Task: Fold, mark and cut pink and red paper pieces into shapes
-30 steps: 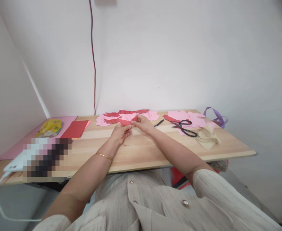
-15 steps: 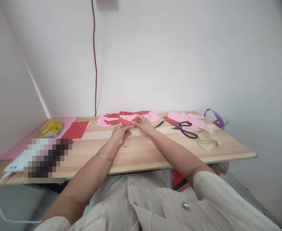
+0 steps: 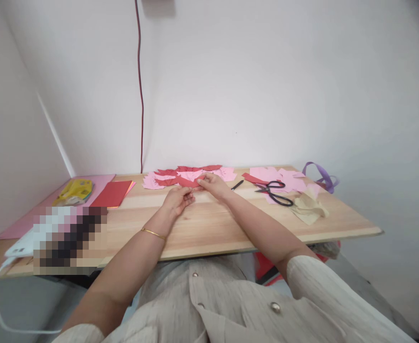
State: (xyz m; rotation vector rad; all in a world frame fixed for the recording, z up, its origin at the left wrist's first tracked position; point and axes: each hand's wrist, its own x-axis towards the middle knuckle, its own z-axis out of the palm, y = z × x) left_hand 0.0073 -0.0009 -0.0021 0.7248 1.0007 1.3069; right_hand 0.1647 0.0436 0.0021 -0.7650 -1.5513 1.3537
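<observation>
Between my two hands is a small piece of red paper [image 3: 189, 182], held just above the wooden table. My left hand [image 3: 178, 199] pinches its lower edge, fingers curled and palm turned inward. At its right end, my right hand [image 3: 212, 185] grips it between thumb and fingers. Right behind the hands lie cut pink paper pieces [image 3: 152, 180] with jagged edges. Several cut red paper pieces [image 3: 189, 168] rest among them near the wall. A black pen or craft knife [image 3: 237, 185] lies just right of my right hand.
Black-handled scissors [image 3: 275, 193] lie on the right beside pink scraps [image 3: 291, 179], a crumpled beige scrap [image 3: 309, 207] and a purple ribbon [image 3: 321, 176]. To the left are a red paper stack [image 3: 112, 193], a yellow packet [image 3: 75, 191] and a white device [image 3: 25, 242] with a cable.
Both hands stay in nearly the same place on the red paper. My right hand has shifted very slightly down.
</observation>
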